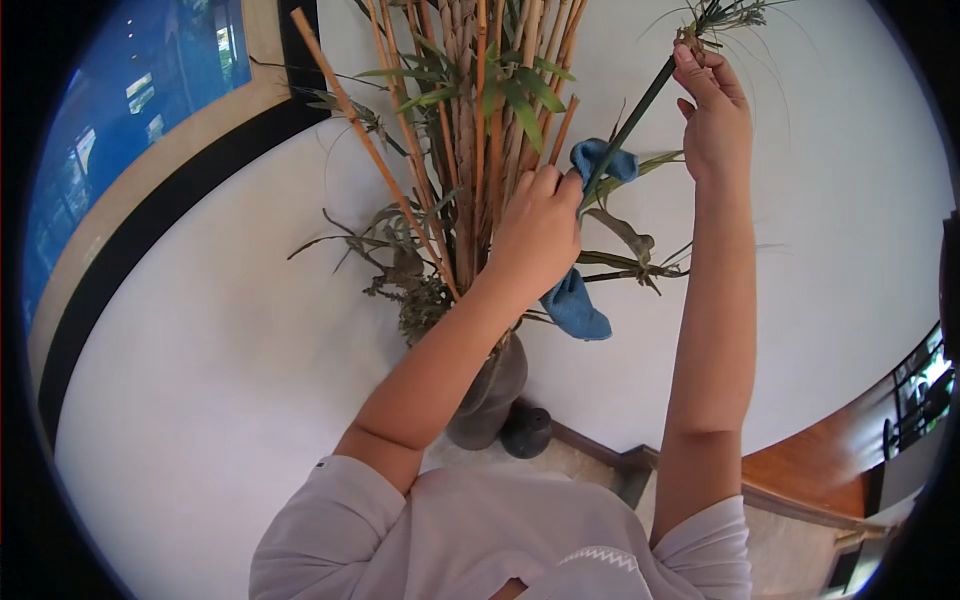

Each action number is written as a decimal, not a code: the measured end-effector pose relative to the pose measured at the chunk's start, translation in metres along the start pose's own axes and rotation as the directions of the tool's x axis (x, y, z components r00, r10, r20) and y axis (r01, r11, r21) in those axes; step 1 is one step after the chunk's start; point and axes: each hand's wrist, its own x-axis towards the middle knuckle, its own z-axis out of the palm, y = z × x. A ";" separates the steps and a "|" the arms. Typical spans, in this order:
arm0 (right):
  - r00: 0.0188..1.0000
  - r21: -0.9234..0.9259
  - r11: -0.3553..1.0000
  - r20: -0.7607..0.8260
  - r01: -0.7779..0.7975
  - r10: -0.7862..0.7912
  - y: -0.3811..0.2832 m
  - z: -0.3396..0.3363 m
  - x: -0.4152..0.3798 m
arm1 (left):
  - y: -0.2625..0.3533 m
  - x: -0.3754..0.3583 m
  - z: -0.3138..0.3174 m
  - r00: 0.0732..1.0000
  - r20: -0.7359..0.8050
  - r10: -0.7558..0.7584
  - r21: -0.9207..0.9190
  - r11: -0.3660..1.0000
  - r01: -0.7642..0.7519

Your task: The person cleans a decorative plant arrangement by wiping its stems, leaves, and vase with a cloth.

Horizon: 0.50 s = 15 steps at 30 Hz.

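My left hand [540, 228] is closed around a blue cloth [578, 305], which wraps a dark green stem [635, 118]; the cloth's ends stick out above and below the fist. Higher up on the right, my right hand [712, 100] pinches the top of that stem, just under its thin, spiky leaves [728, 18]. Behind my left hand, tall tan and orange bamboo stalks [465, 130] with green leaves [525, 100] rise from a dark grey vase [495, 385]. Dry foliage [420, 300] hangs around the vase's mouth.
A small dark round pot [527, 432] stands on the floor beside the vase. A white wall [220, 330] is behind the plant. A large framed blue picture [130, 110] hangs at the upper left. Wooden flooring [815, 450] shows at the lower right.
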 end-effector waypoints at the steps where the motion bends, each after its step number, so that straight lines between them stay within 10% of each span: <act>1: 1.000 0.010 1.000 -0.003 -0.005 0.005 0.001 0.001 0.000 | -0.001 -0.004 -0.002 1.000 0.027 -0.001 0.045 0.999 -0.001; 8: 0.999 0.003 1.000 0.047 -0.012 0.011 0.001 -0.001 0.001 | -0.001 -0.017 -0.015 0.997 0.078 0.010 0.237 0.971 -0.028; 15: 0.993 -0.195 0.981 0.114 0.023 0.000 -0.003 0.006 0.001 | -0.004 -0.009 -0.043 0.989 -0.139 -0.058 0.037 0.997 0.064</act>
